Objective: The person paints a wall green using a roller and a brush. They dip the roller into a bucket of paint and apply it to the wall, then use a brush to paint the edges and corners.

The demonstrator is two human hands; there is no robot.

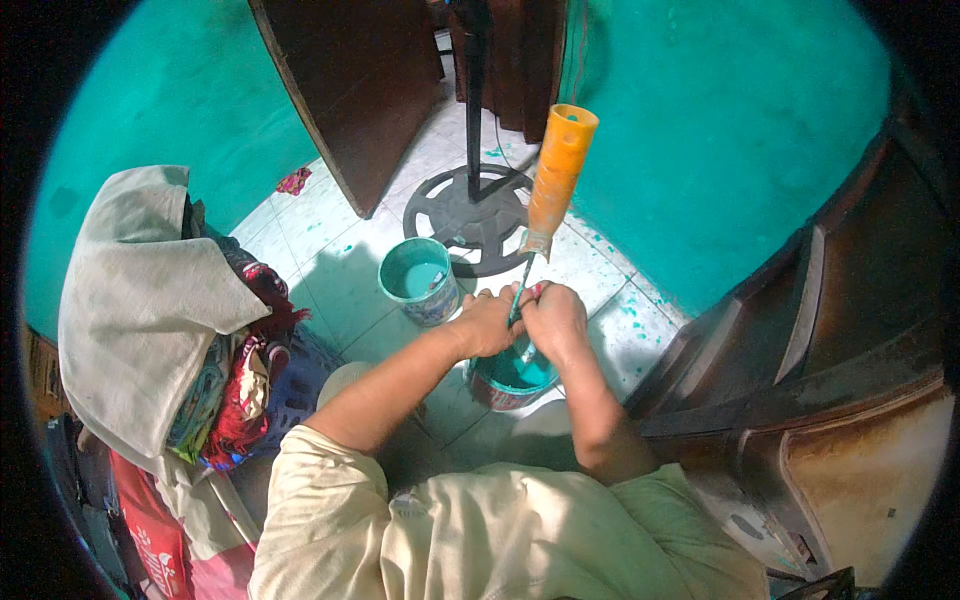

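Both my hands meet above a bucket of green paint on the floor in front of me. My left hand and my right hand close around the wire frame of a paint roller, whose orange plastic handle points up and away. The roller's lower end reaches down towards the paint and is partly hidden by my hands. A second bucket, also with green paint inside, stands to the left of my left hand.
Beyond the buckets, a black round stand base with a pole rests on paint-spotted tiles. A brown door is behind it. Left is a blue basket of clothes under a pale cloth; right, dark wooden furniture.
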